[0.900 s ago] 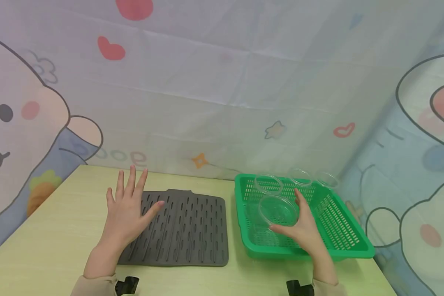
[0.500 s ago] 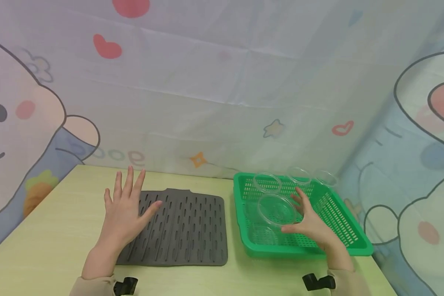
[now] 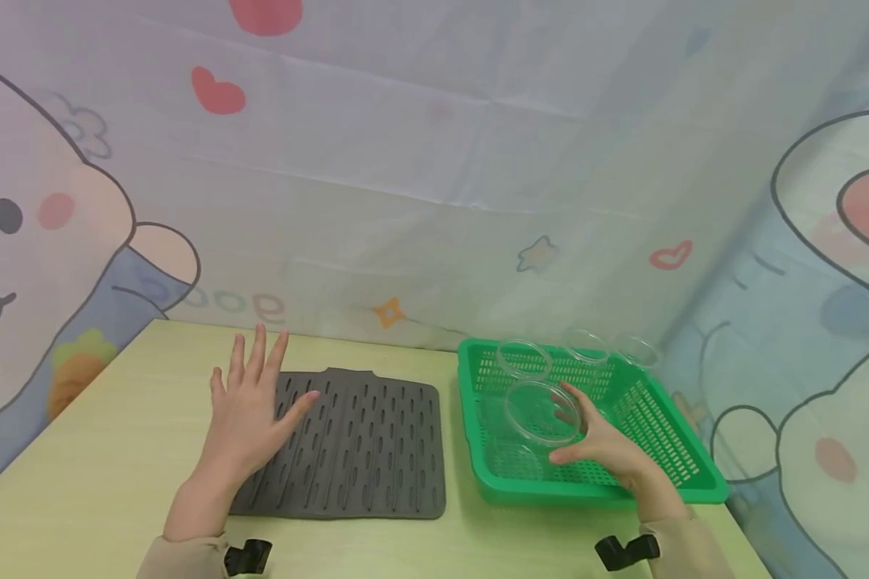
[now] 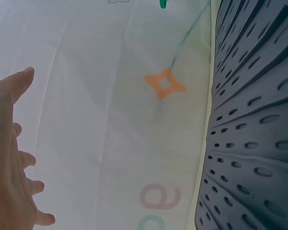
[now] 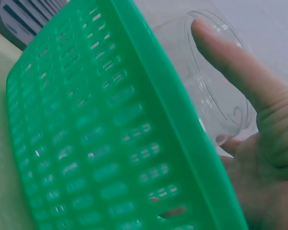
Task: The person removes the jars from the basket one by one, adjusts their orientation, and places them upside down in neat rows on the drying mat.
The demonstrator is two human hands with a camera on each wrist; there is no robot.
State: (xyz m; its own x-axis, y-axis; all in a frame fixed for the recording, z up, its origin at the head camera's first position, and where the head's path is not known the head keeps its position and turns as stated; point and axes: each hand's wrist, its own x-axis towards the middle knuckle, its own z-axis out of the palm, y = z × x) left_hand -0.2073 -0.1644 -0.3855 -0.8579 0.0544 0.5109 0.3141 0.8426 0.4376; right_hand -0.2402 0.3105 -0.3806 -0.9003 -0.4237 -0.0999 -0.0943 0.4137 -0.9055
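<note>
The right hand, spread, flanks a clear round cup (contact unclear) in the green plastic basket; the left hand hangs spread near the grey slotted mat.

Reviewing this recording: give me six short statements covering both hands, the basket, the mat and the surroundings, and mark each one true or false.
1. The gray mat lies to the left of the green basket. True.
2. The left hand is gripping the mat. False: its fingers are spread and it holds nothing.
3. The right hand is at a clear container in the basket. True.
4. The basket has solid walls. False: rows of openings run through them.
5. The basket stands on a pale tabletop. True.
6. The backdrop is plain. False: it is printed with hearts and cartoon figures.
</note>
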